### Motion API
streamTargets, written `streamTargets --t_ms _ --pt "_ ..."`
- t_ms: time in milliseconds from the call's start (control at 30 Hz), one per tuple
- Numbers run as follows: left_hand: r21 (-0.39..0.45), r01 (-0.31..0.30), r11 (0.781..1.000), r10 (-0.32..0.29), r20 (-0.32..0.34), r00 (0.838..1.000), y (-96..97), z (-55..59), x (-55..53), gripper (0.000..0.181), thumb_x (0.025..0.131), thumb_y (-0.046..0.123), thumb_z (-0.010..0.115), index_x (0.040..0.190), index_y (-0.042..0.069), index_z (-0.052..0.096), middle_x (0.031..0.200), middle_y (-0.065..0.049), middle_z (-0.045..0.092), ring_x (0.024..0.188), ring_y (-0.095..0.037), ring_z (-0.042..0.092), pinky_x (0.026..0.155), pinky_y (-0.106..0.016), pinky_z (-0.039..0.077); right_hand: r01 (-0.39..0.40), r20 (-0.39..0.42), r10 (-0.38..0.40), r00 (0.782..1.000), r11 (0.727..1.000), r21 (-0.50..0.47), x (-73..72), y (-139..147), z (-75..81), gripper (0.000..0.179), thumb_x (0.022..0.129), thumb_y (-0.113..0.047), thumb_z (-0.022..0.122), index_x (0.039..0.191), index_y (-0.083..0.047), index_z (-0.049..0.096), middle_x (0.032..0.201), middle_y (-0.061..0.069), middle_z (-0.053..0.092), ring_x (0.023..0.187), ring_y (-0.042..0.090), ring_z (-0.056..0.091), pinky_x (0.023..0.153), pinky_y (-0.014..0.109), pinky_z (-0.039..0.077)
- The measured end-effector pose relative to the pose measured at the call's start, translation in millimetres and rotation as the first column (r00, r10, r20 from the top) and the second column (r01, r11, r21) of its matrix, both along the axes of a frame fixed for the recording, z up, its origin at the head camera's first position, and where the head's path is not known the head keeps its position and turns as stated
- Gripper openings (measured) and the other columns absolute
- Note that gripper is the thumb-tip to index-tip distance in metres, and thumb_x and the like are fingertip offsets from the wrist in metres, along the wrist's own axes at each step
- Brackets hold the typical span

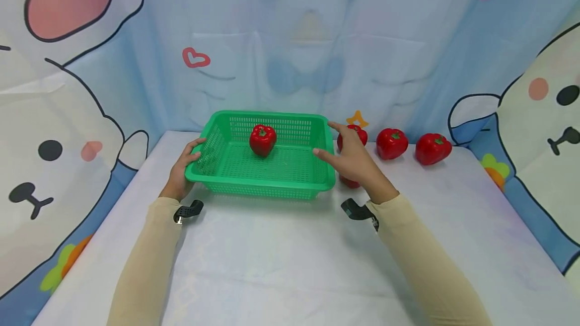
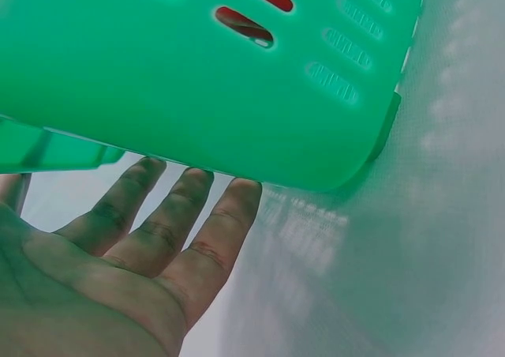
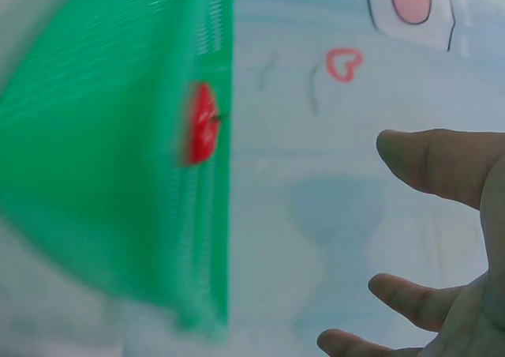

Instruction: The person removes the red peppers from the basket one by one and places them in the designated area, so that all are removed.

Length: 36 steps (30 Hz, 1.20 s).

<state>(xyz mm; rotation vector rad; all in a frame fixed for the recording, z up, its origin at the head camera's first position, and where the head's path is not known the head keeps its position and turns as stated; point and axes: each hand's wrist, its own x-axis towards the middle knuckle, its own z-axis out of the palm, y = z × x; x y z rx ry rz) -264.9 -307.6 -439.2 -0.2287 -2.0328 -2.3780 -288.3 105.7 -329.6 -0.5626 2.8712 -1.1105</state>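
A green plastic basket (image 1: pixel 254 187) sits in front of me, with one red bell pepper (image 1: pixel 263 141) inside. At its left end is my left hand (image 1: pixel 182 169), thumb and index tips at the rim. The left wrist view shows that hand's other fingers (image 2: pixel 211 242) straight, their tips at the basket's wall. My right hand (image 1: pixel 351 162) is spread at the right end, thumb and index finger apart over the rim. In the right wrist view its fingers (image 3: pixel 418 302) show extended, with nothing between them and the thumb.
Right of the basket stand more red bell peppers: one (image 1: pixel 360 134) partly behind my right hand, another (image 1: pixel 349 182) mostly hidden below it, and two (image 1: pixel 391 144) (image 1: pixel 432 149) farther right. A cartoon-print curtain (image 1: pixel 303 39) rises behind the white table (image 1: pixel 272 265).
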Motion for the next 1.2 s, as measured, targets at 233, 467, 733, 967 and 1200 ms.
streamTargets --t_ms 233,467,733,967,1200 --pt "-0.014 0.005 1.0 -0.005 0.001 1.0 1.2 -4.8 -2.3 0.043 0.107 0.032 0.036 0.149 0.027 0.031 0.148 -0.004 0.029 0.11 -0.011 0.052 0.088 -0.022 0.048 -0.061 0.144 0.069 0.987 0.996 -0.063 -25.0 -44.4 17.6 0.089 0.089 -0.039 0.071 0.158 -0.019 0.019 0.162 0.014 0.022 0.147 0.035 0.026 0.111 0.06 0.035" --pt "-0.002 0.006 1.0 -0.006 -0.012 1.0 2.1 -7.9 -2.0 0.044 0.107 0.032 0.036 0.15 0.026 0.03 0.145 0.0 0.032 0.11 -0.011 0.053 0.087 -0.022 0.049 -0.093 0.301 0.128 0.945 0.987 -0.128 -68.0 -82.7 2.4 0.09 0.086 -0.026 0.077 0.157 -0.021 0.02 0.161 0.015 0.023 0.147 0.034 0.027 0.108 0.055 0.04" --pt "0.012 -0.004 1.0 0.004 -0.002 1.0 2.2 -9.8 -2.0 0.043 0.107 0.028 0.035 0.149 0.025 0.03 0.15 -0.006 0.027 0.113 -0.014 0.05 0.088 -0.022 0.048 -0.074 0.351 0.121 0.929 0.986 -0.146 -93.7 -114.6 -22.3 0.087 0.086 -0.026 0.076 0.156 -0.016 0.025 0.162 0.013 0.022 0.145 0.036 0.03 0.111 0.054 0.037" --pt "-0.015 -0.015 1.0 0.015 0.002 1.0 3.0 -7.0 -1.7 0.045 0.107 0.027 0.032 0.152 0.023 0.028 0.149 -0.008 0.029 0.105 -0.011 0.055 0.086 -0.023 0.05 -0.03 0.36 0.097 0.928 0.982 -0.188 -95.6 -129.1 -36.6 0.084 0.088 -0.027 0.075 0.155 -0.012 0.026 0.158 0.015 0.027 0.142 0.036 0.034 0.11 0.053 0.039" --pt "-0.032 -0.025 0.999 0.025 -0.004 1.0 -2.2 -2.3 -2.2 0.046 0.107 0.029 0.034 0.152 0.023 0.027 0.145 -0.008 0.033 0.102 -0.011 0.057 0.083 -0.023 0.052 -0.008 0.334 0.076 0.939 0.98 -0.201 -103.3 -137.2 -44.8 0.082 0.088 -0.029 0.075 0.154 -0.013 0.028 0.157 0.015 0.03 0.143 0.036 0.034 0.111 0.052 0.037"
